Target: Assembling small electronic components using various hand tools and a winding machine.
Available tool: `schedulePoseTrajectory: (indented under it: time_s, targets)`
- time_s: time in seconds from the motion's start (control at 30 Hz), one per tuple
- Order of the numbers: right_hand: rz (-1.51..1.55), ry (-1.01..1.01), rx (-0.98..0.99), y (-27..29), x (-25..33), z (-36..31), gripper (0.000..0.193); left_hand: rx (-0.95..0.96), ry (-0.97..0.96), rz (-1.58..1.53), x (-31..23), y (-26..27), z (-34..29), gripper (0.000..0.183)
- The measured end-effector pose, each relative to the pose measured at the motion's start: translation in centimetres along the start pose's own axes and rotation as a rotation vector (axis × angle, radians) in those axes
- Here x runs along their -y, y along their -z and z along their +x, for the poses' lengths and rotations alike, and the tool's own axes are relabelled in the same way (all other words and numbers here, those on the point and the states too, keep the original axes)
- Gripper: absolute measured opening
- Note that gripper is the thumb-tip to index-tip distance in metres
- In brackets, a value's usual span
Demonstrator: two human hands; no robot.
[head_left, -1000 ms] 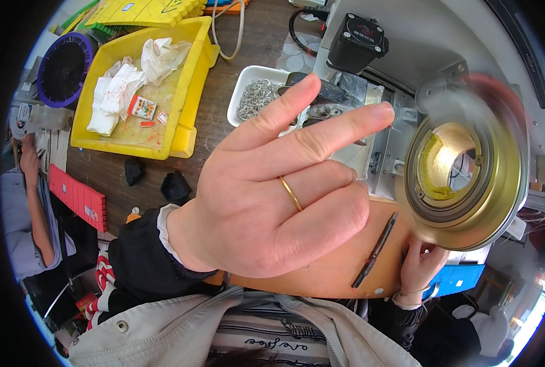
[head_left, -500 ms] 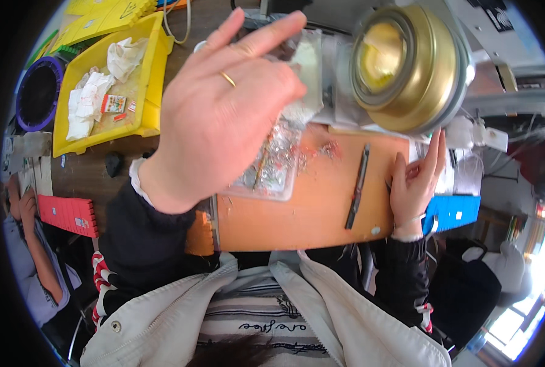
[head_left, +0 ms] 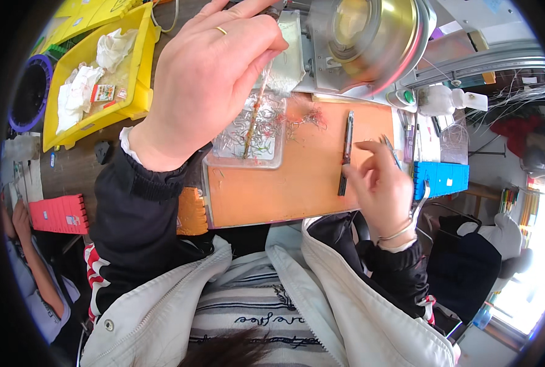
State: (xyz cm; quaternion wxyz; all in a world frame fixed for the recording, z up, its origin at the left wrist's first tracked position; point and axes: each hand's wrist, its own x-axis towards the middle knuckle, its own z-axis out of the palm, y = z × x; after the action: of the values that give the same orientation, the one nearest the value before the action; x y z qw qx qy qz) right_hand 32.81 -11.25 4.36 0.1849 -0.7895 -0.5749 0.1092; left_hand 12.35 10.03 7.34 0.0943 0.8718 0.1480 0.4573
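Note:
My left hand (head_left: 205, 92), wearing a ring, is raised over the far left side of the work board. Its fingers stretch past the upper edge, and I see nothing held in them. Below its thumb, a thin speckled stick (head_left: 252, 131) leans in a clear plastic box (head_left: 273, 160) full of small silvery bits. My right hand (head_left: 385, 192) hovers at the board's right side, thumb and index finger apart. Left of it lies a dark, slim pen-like tool (head_left: 347, 144). Metal tweezers (head_left: 392, 150) show beside its fingers; whether they are held is unclear.
A round gold-coloured machine (head_left: 376, 43), blurred, stands at the back. A yellow tray (head_left: 141, 85) holds white cloths and a small packet. Reddish threads (head_left: 309, 119) lie on the orange board (head_left: 266, 199). A white bottle (head_left: 437, 101) stands at right. Another person's arm (head_left: 40, 269) is far left.
My right hand has lifted from its flat pose and moved left toward the pen-like tool, its fingers now bent. My left hand has shifted up and left. The whole view has tilted slightly.

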Motion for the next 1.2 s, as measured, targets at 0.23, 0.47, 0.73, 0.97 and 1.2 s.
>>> schedulePoseTrajectory:
  time_s: [0.23, 0.47, 0.73, 0.97, 1.2]
  targets:
    - [-0.010, -0.034, 0.021, -2.2, -0.3, 0.0, 0.031, -0.067, -0.015, 0.042, 0.5, -0.8, -0.5, 0.008]
    - [0.935, -0.267, -0.087, -0.1, -0.7, -0.1, 0.029, -0.051, -0.047, 0.015, 1.2, -0.8, -0.6, 0.008]
    - [1.363, -0.212, -0.313, -0.8, -3.0, 0.9, 0.025, -0.059, -0.013, 0.033, 0.5, -0.8, -0.4, 0.007]
    - [0.964, -0.262, -0.217, -0.8, -2.4, 3.1, 0.019, 0.009, 0.037, -0.036, 0.4, -0.1, 0.0, 0.007]
    - [0.761, -0.218, -0.418, 0.0, -2.0, 2.3, 0.012, 0.010, -0.011, 0.031, 1.4, -0.6, -1.1, 0.015]
